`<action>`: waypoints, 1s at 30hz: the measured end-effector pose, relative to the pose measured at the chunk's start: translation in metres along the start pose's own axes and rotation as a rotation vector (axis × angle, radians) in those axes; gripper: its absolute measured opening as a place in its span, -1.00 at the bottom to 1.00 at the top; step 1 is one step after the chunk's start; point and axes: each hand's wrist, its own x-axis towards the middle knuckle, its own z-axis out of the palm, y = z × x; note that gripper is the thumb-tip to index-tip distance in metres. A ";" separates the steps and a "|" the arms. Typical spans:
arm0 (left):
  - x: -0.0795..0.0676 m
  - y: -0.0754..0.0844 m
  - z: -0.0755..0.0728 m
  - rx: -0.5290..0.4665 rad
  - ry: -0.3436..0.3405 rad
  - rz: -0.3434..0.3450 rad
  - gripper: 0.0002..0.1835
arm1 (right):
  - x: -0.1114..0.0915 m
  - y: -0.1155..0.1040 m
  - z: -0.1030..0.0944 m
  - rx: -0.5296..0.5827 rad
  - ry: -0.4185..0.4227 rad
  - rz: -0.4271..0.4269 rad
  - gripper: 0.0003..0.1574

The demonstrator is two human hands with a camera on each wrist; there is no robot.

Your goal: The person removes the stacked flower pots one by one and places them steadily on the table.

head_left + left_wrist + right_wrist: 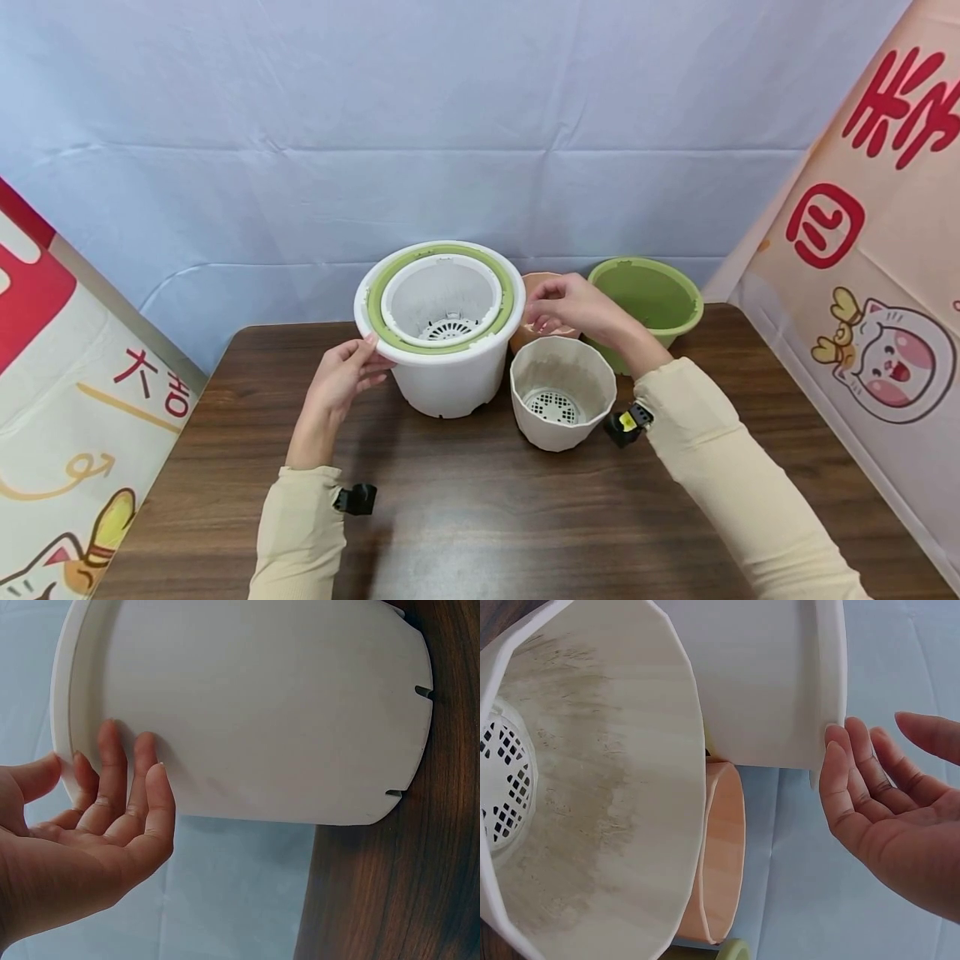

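Standing near the back edge of the tabletop [465, 517], the white pot [450, 390] appears stiff and fairly light, best taken under its rim [442, 359] at opposite sides. Left hand [339, 379] pinches that rim; right hand [566, 306] is relaxed, thumb apart, rim contact unclear.
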 end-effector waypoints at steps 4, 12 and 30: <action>-0.001 0.001 0.001 0.000 0.004 -0.005 -0.70 | 0.002 -0.003 0.000 0.005 -0.007 -0.013 -0.80; -0.002 0.002 0.002 -0.004 -0.001 0.000 -0.69 | 0.008 -0.009 -0.003 0.009 -0.044 -0.074 -0.80; -0.001 0.002 0.002 -0.008 -0.002 -0.004 -0.70 | 0.022 -0.017 -0.001 -0.076 -0.012 -0.051 -0.73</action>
